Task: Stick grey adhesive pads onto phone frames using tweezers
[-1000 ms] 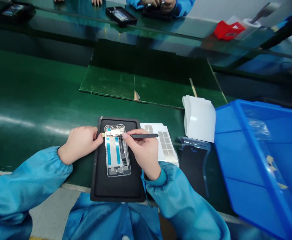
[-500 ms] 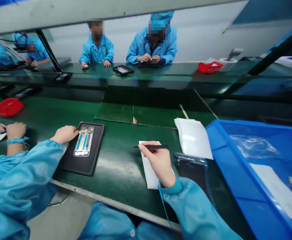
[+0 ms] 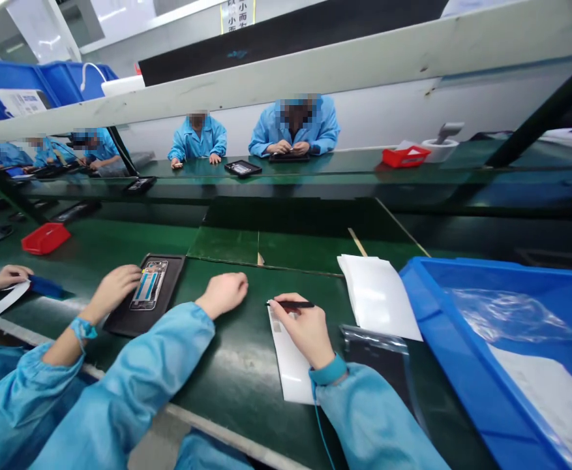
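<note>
My right hand (image 3: 306, 331) grips black tweezers (image 3: 293, 304), their tip at the upper end of a white label sheet (image 3: 290, 365) on the bench. Small greyish marks show near that end of the sheet. To the left, my left hand (image 3: 224, 295) hovers over the green bench with its fingers curled in; whatever may be between them is hidden. Further left, a phone frame (image 3: 149, 285) with blue strips lies on a black tray (image 3: 171, 274). A co-worker's hand (image 3: 115, 287) with a blue wristband touches the phone's left edge.
Right of the sheet are a white paper stack (image 3: 378, 294), a dark piece in a clear bag (image 3: 376, 359) and a large blue bin (image 3: 427, 313). A red box (image 3: 45, 239) stands at left, near a co-worker's other hand (image 3: 14, 276). People sit across the bench.
My left hand has left the phone frame and moved right toward my right hand. A co-worker's hand has come onto the phone and tray. The view has tilted up.
</note>
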A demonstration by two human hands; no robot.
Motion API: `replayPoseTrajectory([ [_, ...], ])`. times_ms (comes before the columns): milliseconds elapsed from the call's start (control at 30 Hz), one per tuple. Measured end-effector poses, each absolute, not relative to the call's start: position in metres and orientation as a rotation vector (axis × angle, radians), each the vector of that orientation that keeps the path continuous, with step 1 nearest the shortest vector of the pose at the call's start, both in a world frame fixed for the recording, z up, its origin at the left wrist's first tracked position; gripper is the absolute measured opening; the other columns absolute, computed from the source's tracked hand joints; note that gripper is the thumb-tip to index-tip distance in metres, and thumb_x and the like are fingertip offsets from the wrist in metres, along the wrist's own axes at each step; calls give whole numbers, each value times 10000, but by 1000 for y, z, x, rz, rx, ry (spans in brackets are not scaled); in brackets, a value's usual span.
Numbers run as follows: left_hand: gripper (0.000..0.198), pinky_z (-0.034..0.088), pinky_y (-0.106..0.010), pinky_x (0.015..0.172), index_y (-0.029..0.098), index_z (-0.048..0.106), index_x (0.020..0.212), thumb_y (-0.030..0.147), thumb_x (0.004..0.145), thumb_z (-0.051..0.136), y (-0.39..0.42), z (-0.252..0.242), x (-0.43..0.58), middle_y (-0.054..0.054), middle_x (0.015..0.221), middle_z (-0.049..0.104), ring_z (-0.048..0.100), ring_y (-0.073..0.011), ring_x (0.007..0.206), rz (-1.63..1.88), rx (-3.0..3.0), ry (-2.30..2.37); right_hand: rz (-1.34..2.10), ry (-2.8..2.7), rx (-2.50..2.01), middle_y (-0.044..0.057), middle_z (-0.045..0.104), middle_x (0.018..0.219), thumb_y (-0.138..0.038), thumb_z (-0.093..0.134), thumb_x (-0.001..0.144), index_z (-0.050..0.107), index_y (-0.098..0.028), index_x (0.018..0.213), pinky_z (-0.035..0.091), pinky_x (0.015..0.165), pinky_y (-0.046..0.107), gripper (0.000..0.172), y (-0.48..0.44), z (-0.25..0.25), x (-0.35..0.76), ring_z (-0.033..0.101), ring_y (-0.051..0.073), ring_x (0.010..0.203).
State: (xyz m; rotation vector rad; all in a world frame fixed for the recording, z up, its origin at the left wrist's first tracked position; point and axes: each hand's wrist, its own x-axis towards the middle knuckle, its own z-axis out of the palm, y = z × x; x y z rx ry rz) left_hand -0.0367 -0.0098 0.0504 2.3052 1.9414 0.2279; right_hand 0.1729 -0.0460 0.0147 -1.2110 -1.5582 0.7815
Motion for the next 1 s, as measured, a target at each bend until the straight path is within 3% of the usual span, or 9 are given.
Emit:
replayPoseTrajectory([
  [167, 257, 430, -233, 710, 229, 684, 1024, 302, 983, 441, 12, 21, 7, -22, 895, 737, 672, -154, 814, 434, 2302, 1772, 945, -1463, -1197, 54, 735, 737, -377, 696, 800, 725, -180, 800, 527, 643, 309, 199, -46, 1, 176, 668, 193, 647],
  [400, 230, 379, -224, 635, 207, 685, 927, 292, 940, 471, 23, 8, -1, 16, 696, 649, 587, -127, 649, 521, 2275, 1617, 998, -1324, -1210, 29, 728, 692, -302, 717, 763, 719, -177, 756, 529, 596, 255, 126, -41, -3, 174, 669, 163, 620],
  [1000, 250, 352, -254, 639, 237, 678, 908, 329, 900, 446, 20, 4, -1, 15, 700, 630, 580, -154, 681, 468, 2211, 1566, 973, -1315, -1283, 6, 707, 652, -223, 741, 739, 741, -174, 730, 513, 573, 220, 50, -48, -3, 173, 637, 131, 594],
])
